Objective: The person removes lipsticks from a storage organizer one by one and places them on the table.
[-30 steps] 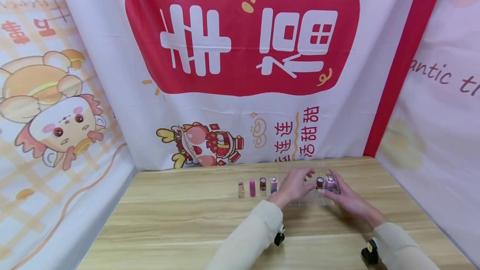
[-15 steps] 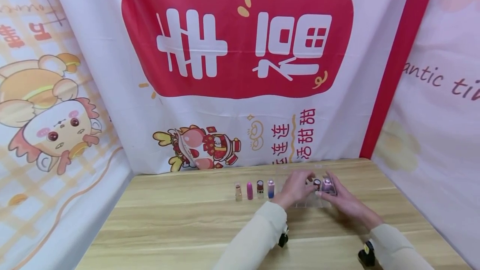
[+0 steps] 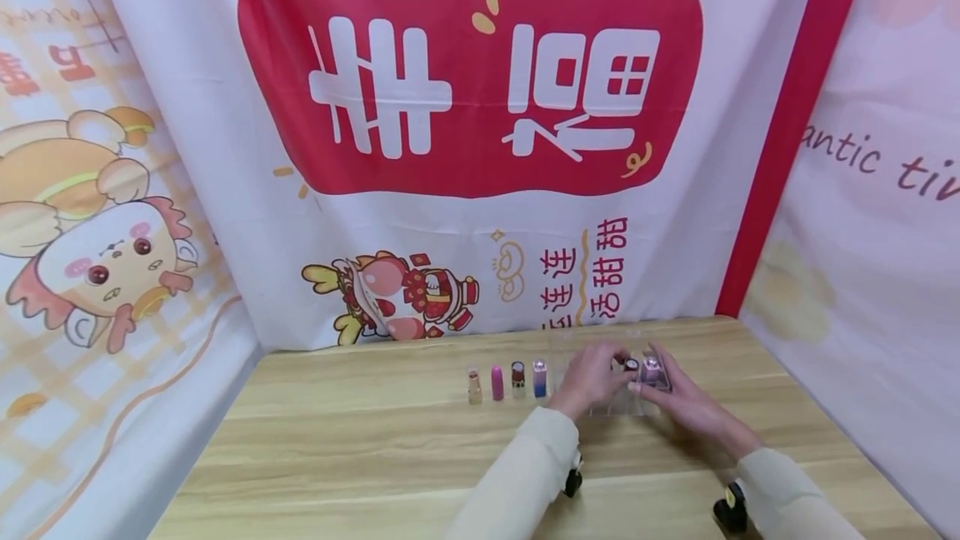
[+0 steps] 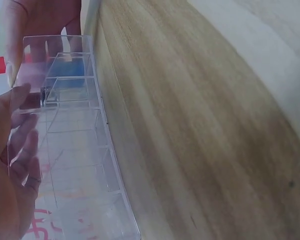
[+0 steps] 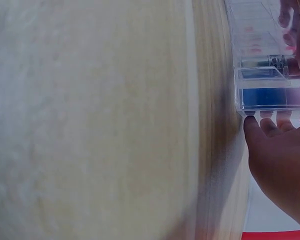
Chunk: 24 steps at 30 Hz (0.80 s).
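Observation:
A clear plastic lipstick organizer (image 3: 618, 409) with open compartments stands on the table. Its right-end compartment holds a pink-and-blue lipstick (image 5: 264, 96). Beside that one, in the neighbouring compartment, is a lipstick with a dark red top and clear base (image 5: 277, 63). My left hand (image 3: 591, 375) reaches over the organizer from the left and pinches the top of the dark red lipstick. At the organizer's right end, my right hand (image 3: 690, 400) grips it, thumb at the front and fingers along the end wall.
Left of the organizer, a row of lipsticks stands on the table (image 3: 360, 440): a gold one (image 3: 474, 387), a bright pink one (image 3: 497, 383), a dark-topped one (image 3: 517, 379) and a pink-and-blue one (image 3: 539, 378). A printed cloth (image 3: 472, 207) hangs right behind the table.
My left hand has moved a little right, its fingers closing in on the dark red lipstick. My right hand has kept its grip on the organizer. The head view has shifted slightly.

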Motion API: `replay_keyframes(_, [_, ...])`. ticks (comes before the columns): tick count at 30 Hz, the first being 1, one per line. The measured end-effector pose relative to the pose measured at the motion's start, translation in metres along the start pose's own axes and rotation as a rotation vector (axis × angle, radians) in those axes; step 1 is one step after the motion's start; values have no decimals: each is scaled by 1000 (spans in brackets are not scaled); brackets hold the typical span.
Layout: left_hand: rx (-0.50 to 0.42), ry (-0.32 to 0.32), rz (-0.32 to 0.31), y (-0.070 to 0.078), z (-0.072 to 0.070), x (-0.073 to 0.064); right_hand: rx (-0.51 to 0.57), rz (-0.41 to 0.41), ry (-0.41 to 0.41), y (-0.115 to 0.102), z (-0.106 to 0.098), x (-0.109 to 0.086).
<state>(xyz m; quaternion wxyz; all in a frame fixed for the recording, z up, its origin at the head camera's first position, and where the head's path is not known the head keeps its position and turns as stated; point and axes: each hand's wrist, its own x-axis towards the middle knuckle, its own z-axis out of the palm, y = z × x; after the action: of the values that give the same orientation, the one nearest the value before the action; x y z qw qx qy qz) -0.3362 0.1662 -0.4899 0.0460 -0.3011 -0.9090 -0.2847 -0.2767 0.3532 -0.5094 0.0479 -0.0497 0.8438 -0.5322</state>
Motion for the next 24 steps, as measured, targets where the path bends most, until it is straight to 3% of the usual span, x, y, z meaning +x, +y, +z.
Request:
replay_keyframes(14, [-40, 25, -29, -3, -1, 2, -15, -30, 19, 2, 1, 3])
replay_keyframes(24, [-231, 41, -56, -1, -7, -3, -16, -14, 16, 2, 0, 1])
